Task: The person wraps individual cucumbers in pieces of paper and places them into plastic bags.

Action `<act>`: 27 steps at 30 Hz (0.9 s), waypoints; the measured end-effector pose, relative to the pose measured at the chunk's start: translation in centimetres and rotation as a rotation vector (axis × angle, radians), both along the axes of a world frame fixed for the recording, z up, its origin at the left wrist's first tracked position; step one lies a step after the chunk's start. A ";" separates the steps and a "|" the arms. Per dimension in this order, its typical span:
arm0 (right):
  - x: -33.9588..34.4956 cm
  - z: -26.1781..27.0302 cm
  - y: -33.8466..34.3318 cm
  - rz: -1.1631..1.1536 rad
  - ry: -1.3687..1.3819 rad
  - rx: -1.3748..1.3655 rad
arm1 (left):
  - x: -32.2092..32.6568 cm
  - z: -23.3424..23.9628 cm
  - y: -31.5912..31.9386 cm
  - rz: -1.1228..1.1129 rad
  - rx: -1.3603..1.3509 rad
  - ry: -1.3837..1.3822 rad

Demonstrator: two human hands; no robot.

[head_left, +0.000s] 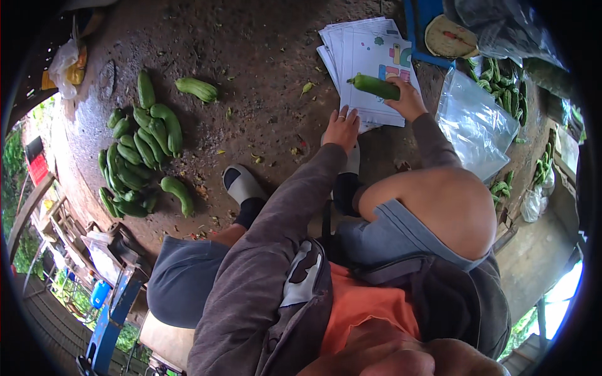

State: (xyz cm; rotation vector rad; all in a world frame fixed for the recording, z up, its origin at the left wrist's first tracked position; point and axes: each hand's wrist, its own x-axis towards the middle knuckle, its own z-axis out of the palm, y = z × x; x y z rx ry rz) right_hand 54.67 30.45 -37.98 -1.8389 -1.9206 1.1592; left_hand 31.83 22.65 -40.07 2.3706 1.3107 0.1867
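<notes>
My right hand [408,99] is closed around one end of a smooth green gourd [374,86], held level over a stack of printed paper sheets [352,56] on the dirt floor. The top sheet bears coloured pictures and writing. My left hand [343,126] lies palm down at the stack's near edge, fingers slightly spread, with a ring on one finger; nothing is in its grasp. To the left, a heap of green gourds [136,150] rests on the ground. A lone gourd [196,89] lies above the heap and a curved one [178,195] to its lower right.
A clear plastic bag [475,122] lies right of the papers, beside a pile of bumpy green vegetables [508,96]. Behind stand a blue frame [414,33] and a round dial [449,36]. My shoes [242,182] are between heap and papers. A blue metal post [110,329] rises lower left.
</notes>
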 end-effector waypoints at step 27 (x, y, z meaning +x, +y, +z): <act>-0.1 0.1 -3.2 0.353 -0.063 0.070 | -2.2 -2.5 6.2 -0.130 -0.063 -0.232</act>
